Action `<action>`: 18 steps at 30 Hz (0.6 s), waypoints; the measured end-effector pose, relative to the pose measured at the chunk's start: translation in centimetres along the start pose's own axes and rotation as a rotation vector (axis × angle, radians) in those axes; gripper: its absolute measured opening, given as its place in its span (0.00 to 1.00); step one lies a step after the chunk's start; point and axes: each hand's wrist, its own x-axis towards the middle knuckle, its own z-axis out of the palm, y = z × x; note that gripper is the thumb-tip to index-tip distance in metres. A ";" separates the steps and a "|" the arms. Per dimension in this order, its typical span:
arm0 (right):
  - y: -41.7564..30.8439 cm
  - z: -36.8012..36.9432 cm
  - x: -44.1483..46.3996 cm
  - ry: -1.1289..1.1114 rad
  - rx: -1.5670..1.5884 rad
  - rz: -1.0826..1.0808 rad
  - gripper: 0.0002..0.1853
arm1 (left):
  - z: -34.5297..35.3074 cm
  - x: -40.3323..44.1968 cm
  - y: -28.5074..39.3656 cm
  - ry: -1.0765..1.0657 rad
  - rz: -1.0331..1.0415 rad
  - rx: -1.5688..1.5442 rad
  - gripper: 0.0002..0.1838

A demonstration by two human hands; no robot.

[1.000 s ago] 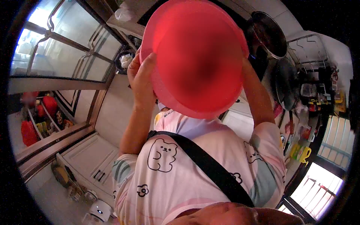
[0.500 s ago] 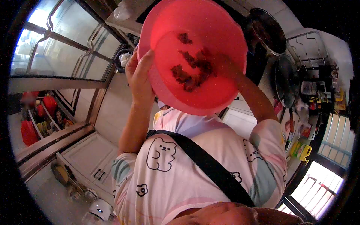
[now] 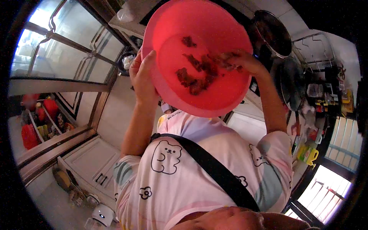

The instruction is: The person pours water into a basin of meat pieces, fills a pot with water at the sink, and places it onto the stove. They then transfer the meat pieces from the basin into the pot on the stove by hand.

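Observation:
A red plastic basin [image 3: 176,23] is held up in front of my chest, tilted so that its inside shows. My left hand [image 3: 143,76] grips its left rim, thumb over the edge and fingers behind the wall. Moist-looking dark brown clumps [image 3: 195,82] lie on the basin floor; I cannot make out what they are. Over the right side of the basin, my right hand [image 3: 250,64] has its fingers bent round some of the same dark brown stuff, with bits sticking to them.
A dark wok [image 3: 273,33] and a dark round pan or lid [image 3: 291,82] are to the right, near a wire rack [image 3: 314,50]. A yellow-green bottle [image 3: 307,154] stands lower right. On the left are glass-paned doors [image 3: 73,42] and a white cabinet door [image 3: 92,159].
My right hand has moved rightward and up from the clumps toward the basin's right rim, dark stuff in its fingers. The left hand and the basin have barely moved.

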 end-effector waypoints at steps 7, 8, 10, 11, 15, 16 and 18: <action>-2.0 2.1 -1.9 -0.047 0.528 -0.207 0.33 | 0.5 0.2 0.0 0.022 0.008 0.033 0.13; -1.2 1.9 -1.5 -0.098 0.554 -0.214 0.33 | 0.4 0.2 0.0 0.012 0.019 0.035 0.13; -0.1 2.0 -0.5 -0.157 0.580 -0.219 0.33 | 0.4 0.1 0.0 0.007 0.033 0.038 0.13; 0.3 2.2 0.1 -0.195 0.648 -0.213 0.32 | 0.4 0.1 0.1 0.014 0.013 0.030 0.13; 1.2 2.6 1.6 -0.263 0.611 -0.181 0.29 | 0.3 0.0 0.1 0.008 -0.020 -0.012 0.17; 1.0 3.0 1.7 -0.264 0.612 -0.180 0.29 | 0.2 0.0 0.0 0.009 -0.020 -0.011 0.17; 0.3 4.6 2.3 -0.110 0.463 -0.154 0.25 | 0.1 0.1 -0.3 -0.004 -0.024 -0.003 0.17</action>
